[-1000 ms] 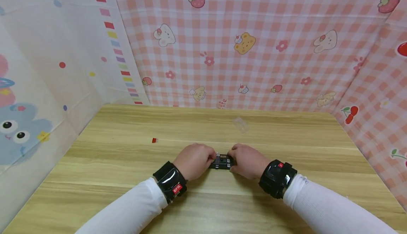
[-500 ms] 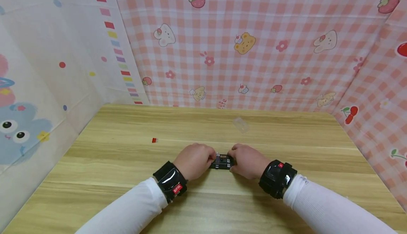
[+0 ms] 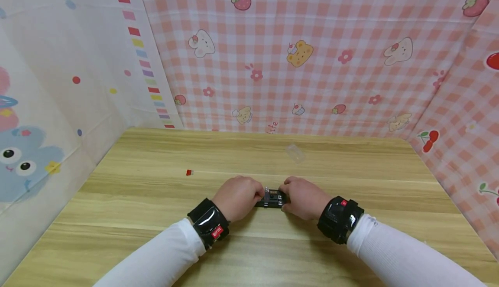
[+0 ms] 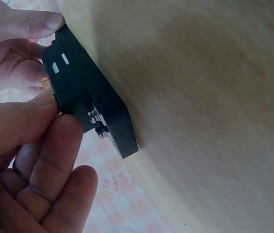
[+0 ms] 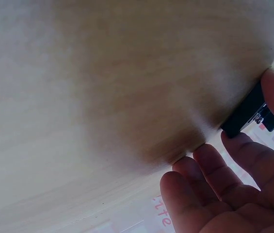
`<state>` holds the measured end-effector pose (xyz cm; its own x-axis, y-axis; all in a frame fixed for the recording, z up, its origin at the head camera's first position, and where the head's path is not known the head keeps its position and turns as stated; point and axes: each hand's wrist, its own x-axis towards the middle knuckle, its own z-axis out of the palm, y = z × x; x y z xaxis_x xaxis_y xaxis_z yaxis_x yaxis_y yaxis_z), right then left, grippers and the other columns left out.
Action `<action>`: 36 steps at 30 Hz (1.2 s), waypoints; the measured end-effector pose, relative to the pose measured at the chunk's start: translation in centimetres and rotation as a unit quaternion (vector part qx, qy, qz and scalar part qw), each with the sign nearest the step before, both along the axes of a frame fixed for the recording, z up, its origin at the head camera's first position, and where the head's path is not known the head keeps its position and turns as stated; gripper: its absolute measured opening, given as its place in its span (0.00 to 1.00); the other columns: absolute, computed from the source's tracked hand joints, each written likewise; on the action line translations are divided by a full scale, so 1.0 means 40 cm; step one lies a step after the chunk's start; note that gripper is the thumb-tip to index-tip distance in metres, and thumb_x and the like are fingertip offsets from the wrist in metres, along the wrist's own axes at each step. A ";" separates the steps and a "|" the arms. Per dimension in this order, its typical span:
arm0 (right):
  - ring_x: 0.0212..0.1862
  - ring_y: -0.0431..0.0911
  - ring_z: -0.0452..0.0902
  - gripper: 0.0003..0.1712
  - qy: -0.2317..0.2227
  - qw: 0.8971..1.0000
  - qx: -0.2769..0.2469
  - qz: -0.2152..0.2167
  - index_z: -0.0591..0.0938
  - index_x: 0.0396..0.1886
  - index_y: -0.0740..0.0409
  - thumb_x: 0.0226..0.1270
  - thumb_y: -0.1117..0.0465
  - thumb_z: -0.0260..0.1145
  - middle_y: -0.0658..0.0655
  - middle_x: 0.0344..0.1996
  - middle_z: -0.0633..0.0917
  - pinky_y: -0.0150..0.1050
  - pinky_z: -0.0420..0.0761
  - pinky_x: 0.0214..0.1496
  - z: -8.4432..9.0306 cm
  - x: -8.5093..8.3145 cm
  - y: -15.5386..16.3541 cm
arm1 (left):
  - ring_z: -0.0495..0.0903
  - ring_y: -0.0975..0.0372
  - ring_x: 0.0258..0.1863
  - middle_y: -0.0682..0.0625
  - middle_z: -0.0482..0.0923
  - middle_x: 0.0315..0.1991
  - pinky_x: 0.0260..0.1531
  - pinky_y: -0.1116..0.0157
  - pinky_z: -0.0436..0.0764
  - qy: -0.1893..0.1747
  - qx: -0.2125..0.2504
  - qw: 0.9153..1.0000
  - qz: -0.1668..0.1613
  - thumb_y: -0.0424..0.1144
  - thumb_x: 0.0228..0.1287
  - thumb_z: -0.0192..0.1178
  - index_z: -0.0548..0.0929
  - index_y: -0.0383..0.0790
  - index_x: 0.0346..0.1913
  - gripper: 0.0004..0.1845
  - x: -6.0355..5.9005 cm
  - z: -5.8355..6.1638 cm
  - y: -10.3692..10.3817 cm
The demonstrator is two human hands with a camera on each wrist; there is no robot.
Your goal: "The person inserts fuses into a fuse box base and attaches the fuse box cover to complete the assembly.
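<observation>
A small black block with metal screws and white marks (image 3: 271, 198) lies on the wooden table (image 3: 156, 217) between both hands. My left hand (image 3: 238, 197) pinches its left end; in the left wrist view a curled finger and thumb press on the black block (image 4: 86, 104) near a screw. My right hand (image 3: 305, 197) holds the right end, and in the right wrist view a fingertip rests on the block's corner (image 5: 246, 116) with the other fingers curled beside it.
A tiny red piece (image 3: 189, 172) lies on the table to the left. A small clear plastic piece (image 3: 295, 152) lies farther back. Patterned cloth walls (image 3: 296, 57) close in the table on three sides.
</observation>
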<state>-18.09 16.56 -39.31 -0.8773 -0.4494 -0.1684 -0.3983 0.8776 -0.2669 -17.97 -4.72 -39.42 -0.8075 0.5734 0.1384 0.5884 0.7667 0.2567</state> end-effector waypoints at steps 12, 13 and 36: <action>0.48 0.46 0.80 0.19 0.004 1.000 -0.001 0.000 0.88 0.52 0.58 0.63 0.58 0.79 0.57 0.52 0.85 0.47 0.83 0.60 0.000 0.002 -0.002 | 0.89 0.64 0.38 0.56 0.92 0.38 0.43 0.61 0.86 0.008 -0.004 1.000 -0.002 0.38 0.68 0.71 0.94 0.48 0.40 0.04 -0.002 -0.002 -0.004; 0.48 0.46 0.80 0.18 0.007 1.000 0.000 0.002 0.88 0.51 0.59 0.63 0.58 0.79 0.57 0.52 0.85 0.48 0.83 0.59 -0.001 0.002 -0.002 | 0.89 0.64 0.38 0.56 0.92 0.38 0.43 0.61 0.86 0.009 -0.005 1.000 -0.003 0.38 0.68 0.71 0.95 0.48 0.40 0.04 -0.001 -0.003 -0.004; 0.49 0.50 0.82 0.19 0.023 1.000 0.000 0.016 0.88 0.52 0.61 0.63 0.59 0.79 0.61 0.52 0.85 0.49 0.84 0.59 -0.003 0.003 0.001 | 0.88 0.65 0.36 0.56 0.92 0.37 0.41 0.62 0.86 0.022 -0.006 1.000 -0.006 0.39 0.69 0.69 0.95 0.47 0.38 0.05 0.001 0.003 0.000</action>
